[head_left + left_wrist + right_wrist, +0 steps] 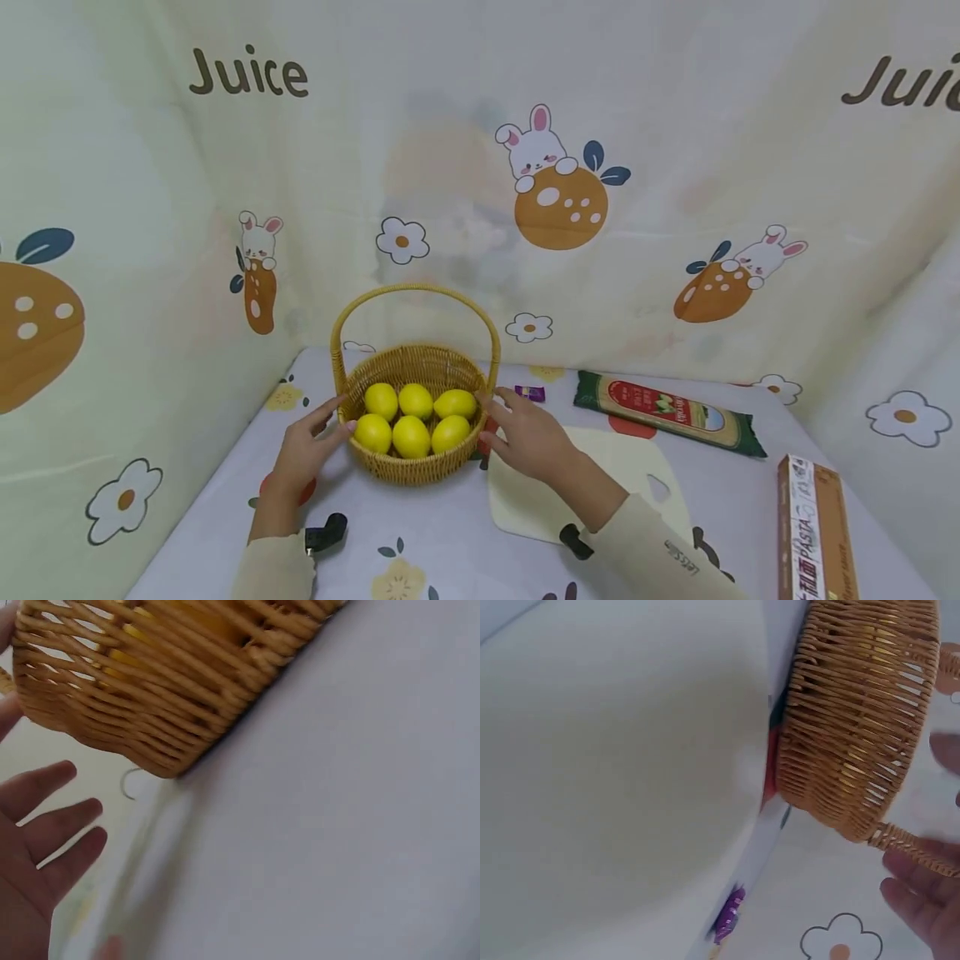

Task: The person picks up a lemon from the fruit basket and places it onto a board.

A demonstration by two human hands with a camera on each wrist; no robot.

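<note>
A wicker basket (408, 472) with a tall arched handle stands on the table, holding several yellow lemons (412, 437). My left hand (303, 446) is at the basket's left rim; in the left wrist view its fingers (64, 825) are spread and fairly straight beside the woven wall. On the other side, my right hand (528, 437) reaches to the right rim, close to the handle's foot. Seen from the right wrist, its fingertips (900, 892) lie right at the handle (915, 851), with the thumb apart from them.
A cream cutting board (600, 467) lies under my right forearm. A small purple packet (530, 393) lies behind it. Farther right are a green-ended pasta bag (667, 412) and a brown pasta box (817, 529). A printed cloth (450, 167) hangs behind the table.
</note>
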